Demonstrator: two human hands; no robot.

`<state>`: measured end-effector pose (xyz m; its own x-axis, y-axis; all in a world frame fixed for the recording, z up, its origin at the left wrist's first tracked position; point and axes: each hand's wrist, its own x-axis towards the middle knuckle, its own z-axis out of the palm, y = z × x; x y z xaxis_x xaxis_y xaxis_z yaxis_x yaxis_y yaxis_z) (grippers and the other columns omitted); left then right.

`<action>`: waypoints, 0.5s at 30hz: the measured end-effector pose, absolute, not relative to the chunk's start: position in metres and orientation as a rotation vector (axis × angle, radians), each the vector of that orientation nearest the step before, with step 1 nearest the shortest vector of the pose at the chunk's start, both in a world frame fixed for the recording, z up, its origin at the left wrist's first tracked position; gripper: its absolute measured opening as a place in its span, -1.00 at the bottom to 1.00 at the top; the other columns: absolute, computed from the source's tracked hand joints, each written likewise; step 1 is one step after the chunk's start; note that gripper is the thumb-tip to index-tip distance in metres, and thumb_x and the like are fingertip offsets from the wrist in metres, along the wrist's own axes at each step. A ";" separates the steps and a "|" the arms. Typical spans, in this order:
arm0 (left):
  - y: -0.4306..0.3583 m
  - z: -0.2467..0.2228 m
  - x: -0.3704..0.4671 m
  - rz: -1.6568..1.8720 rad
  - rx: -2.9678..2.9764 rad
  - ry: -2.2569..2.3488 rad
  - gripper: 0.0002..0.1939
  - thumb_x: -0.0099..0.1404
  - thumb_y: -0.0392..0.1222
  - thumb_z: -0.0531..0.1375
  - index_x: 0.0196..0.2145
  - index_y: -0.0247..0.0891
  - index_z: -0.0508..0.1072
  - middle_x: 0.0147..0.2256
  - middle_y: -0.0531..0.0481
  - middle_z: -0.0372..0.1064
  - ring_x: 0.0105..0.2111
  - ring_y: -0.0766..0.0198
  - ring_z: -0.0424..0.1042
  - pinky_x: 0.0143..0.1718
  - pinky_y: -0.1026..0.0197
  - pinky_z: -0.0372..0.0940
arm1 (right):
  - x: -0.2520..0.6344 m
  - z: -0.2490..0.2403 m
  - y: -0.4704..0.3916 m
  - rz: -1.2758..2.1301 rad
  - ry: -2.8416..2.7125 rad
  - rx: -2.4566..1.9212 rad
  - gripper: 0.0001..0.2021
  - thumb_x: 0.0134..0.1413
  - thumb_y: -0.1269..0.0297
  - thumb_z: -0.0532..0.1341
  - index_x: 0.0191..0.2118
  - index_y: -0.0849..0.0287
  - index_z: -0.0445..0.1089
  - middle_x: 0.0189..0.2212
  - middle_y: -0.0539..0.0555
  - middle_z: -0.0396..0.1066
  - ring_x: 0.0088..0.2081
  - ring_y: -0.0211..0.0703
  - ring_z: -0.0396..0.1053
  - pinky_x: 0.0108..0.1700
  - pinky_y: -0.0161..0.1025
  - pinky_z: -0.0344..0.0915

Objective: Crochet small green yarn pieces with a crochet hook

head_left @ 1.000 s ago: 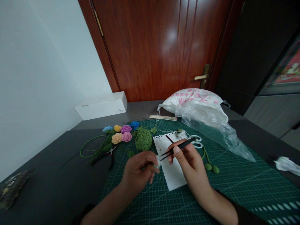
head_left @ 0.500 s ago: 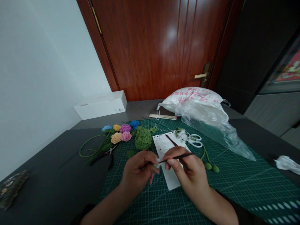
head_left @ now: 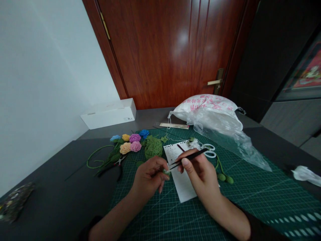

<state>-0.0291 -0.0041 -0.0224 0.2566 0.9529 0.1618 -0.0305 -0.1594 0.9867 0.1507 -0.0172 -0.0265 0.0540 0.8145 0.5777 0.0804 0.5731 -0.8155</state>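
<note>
The green cutting mat (head_left: 155, 214) has its left edge beside the pliers (head_left: 119, 163), with bare bench (head_left: 62, 187) beyond; below the two hands lies uncovered mat. The left hand (head_left: 151, 174) pinches a small green and white piece (head_left: 166, 171) above the mat, and the right hand (head_left: 198, 169) is closed around black tweezers (head_left: 188, 158), tips at the piece. A white sack (head_left: 205, 103) with clear plastic overlaps the mat's far side; its contents are hidden. A white box (head_left: 109, 113) stands by the wall, near a wooden door (head_left: 163, 53).
</note>
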 end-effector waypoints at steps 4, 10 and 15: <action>-0.002 -0.024 -0.028 1.136 1.424 0.943 -0.84 0.08 -0.39 0.28 -0.39 -0.25 0.38 -0.62 0.24 0.29 -0.79 0.47 0.26 -0.77 0.44 0.18 | 0.153 -0.024 -0.024 0.525 -1.458 -0.839 -0.91 0.38 0.30 0.13 -0.15 0.08 0.39 -0.34 0.04 0.47 -0.36 -0.15 0.46 -0.30 -0.19 0.39; -0.004 -0.023 -0.026 1.123 1.462 0.944 -0.84 0.11 -0.37 0.28 -0.35 -0.24 0.38 -0.62 0.24 0.30 -0.79 0.48 0.23 -0.75 0.44 0.15 | 0.149 -0.024 -0.027 0.257 -1.644 -0.682 -0.86 0.31 0.45 0.17 -0.13 0.08 0.40 -0.30 0.07 0.53 -0.20 -0.10 0.53 -0.15 -0.17 0.44; -0.008 -0.023 -0.025 1.129 1.468 0.945 -0.82 0.08 -0.41 0.25 -0.35 -0.23 0.38 -0.60 0.24 0.31 -0.78 0.48 0.23 -0.75 0.44 0.16 | 0.148 -0.024 -0.023 0.353 -1.549 -0.816 -0.86 0.33 0.37 0.17 -0.30 0.11 0.42 -0.44 0.02 0.50 -0.39 -0.16 0.50 -0.33 -0.24 0.38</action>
<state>-0.0250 -0.0077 -0.0227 0.2546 0.9515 0.1728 0.0027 -0.1794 0.9838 0.1483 -0.0230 -0.0243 0.0399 0.6739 0.7377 0.2879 0.6993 -0.6543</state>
